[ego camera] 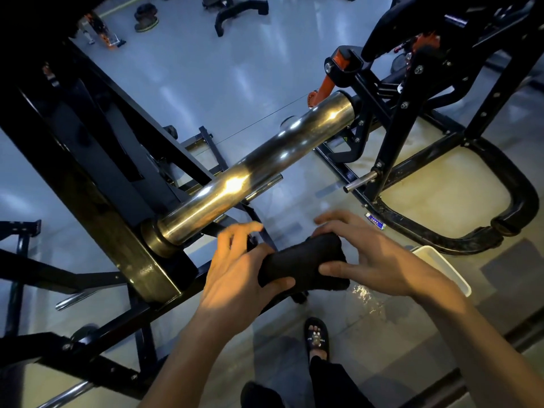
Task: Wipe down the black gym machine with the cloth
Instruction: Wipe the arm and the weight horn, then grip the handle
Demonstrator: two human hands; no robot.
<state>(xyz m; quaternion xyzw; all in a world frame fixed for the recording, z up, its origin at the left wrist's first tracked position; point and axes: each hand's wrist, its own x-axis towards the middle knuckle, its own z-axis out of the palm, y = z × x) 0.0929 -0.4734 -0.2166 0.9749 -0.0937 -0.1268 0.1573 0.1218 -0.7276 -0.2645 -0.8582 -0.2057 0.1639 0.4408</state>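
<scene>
Cloth (303, 265), rolled up, being pinched at both ends by left hand (238, 266) and right hand (374, 260), near the machine (97, 184); not touching it, wiping seemingly remaining.

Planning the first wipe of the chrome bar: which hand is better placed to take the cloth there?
Probably left. Both grip the cloth, but the left hand is nearer the bar than the right hand.

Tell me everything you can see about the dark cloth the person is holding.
The cloth is black, thick and fuzzy like towelling, bunched into a short roll lying crosswise. The left hand grips one end, the right hand the other. It is held in the air below the shiny steel tube, touching no part of the machine.
</scene>
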